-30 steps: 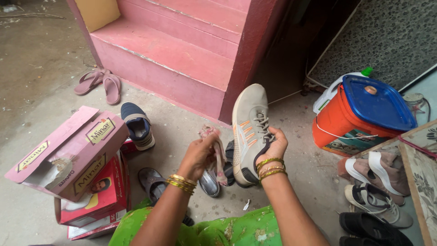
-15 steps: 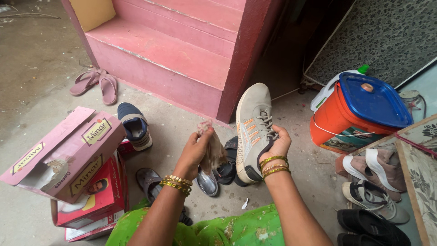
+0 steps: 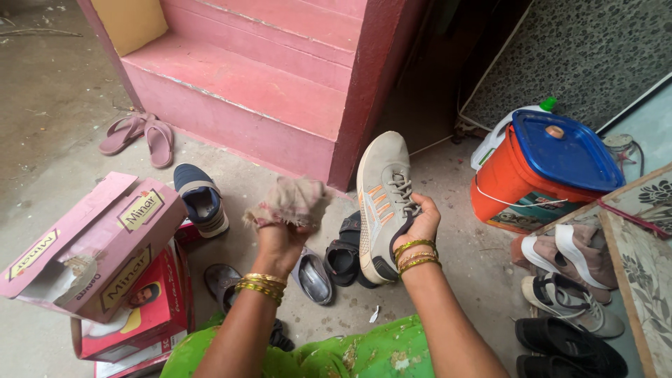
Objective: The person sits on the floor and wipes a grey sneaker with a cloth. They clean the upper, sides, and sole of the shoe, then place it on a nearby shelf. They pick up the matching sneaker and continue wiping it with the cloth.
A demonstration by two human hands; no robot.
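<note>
My right hand (image 3: 418, 225) grips a grey sneaker (image 3: 381, 189) with orange stripes and grey laces by its opening, toe pointing up and away. My left hand (image 3: 280, 239) holds a crumpled, faded pink cloth (image 3: 290, 203) raised to the left of the sneaker, not touching it. Gold bangles sit on both wrists. Below the hands on the floor lie a black sandal (image 3: 344, 259) and a silvery shoe (image 3: 313, 278).
Stacked pink and red shoe boxes (image 3: 105, 259) stand at left, a navy sneaker (image 3: 199, 199) and pink flip-flops (image 3: 136, 136) beyond them. Pink steps (image 3: 259, 84) rise ahead. An orange bucket with a blue lid (image 3: 546, 168) and several shoes (image 3: 567, 301) are at right.
My left hand has lifted the cloth and spread it wider, moving it slightly left, away from the sneaker. The sneaker stays held in my right hand.
</note>
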